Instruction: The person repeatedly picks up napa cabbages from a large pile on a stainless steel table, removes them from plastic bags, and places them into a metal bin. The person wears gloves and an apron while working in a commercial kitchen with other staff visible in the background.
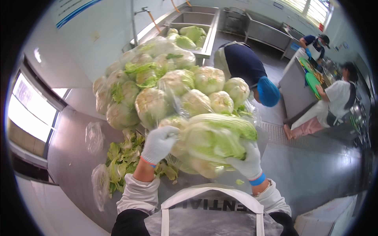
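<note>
A pale green napa cabbage [220, 137] lies on its side before me, slightly blurred. My right hand [249, 160], in a white knit glove, grips its right end from below. At the cabbage's left end my left hand [162, 143], gloved the same way, has curled fingers. Whether anything is pinched in them is hidden. Just beyond, napa cabbages [152, 104] are heaped with their cut bases showing, several under clear plastic bags [175, 100]. Below the held cabbage another pale cabbage [206, 168] partly shows. Loose trimmed leaves [121, 165] are piled beside my left forearm.
Crumpled clear plastic [100, 185] lies left of the leaves. Behind the heap, a steel sink [212, 38] holds more cabbages. A person in a blue hair cover [267, 91] bends close on the right. Two other people work at a steel table [295, 85] with green boards [312, 84].
</note>
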The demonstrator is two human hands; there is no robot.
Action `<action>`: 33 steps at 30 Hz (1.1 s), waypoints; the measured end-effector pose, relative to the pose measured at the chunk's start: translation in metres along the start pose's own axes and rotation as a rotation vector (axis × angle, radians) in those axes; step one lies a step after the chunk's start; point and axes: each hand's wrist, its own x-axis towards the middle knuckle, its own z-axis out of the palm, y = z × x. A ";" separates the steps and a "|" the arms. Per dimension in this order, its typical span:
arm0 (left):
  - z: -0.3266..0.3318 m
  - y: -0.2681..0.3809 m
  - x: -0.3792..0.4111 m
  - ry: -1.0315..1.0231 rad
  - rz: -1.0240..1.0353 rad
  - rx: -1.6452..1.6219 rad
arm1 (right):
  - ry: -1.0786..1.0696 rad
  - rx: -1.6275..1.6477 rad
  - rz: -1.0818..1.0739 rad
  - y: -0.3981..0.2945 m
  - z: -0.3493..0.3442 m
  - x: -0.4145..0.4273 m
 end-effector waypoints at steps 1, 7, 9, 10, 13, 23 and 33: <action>-0.002 0.011 0.002 0.060 0.024 -0.050 | -0.012 -0.054 -0.045 -0.007 0.002 0.000; 0.016 0.086 0.018 -0.226 0.555 0.486 | -0.055 -0.056 -0.149 -0.024 -0.006 0.013; 0.027 0.090 0.022 -0.294 0.603 0.639 | -0.107 -0.100 -0.034 -0.031 -0.010 0.022; 0.029 0.086 0.023 -0.282 0.575 0.646 | -0.160 -0.127 0.035 -0.033 -0.011 0.030; 0.033 0.079 0.026 -0.201 0.582 0.571 | -0.139 -0.216 0.033 -0.039 -0.012 0.064; 0.033 0.086 0.030 0.020 0.247 0.386 | -0.374 0.346 0.053 -0.081 -0.002 0.127; 0.001 -0.013 0.035 0.383 0.095 -0.612 | -0.086 0.143 0.216 -0.015 0.020 0.050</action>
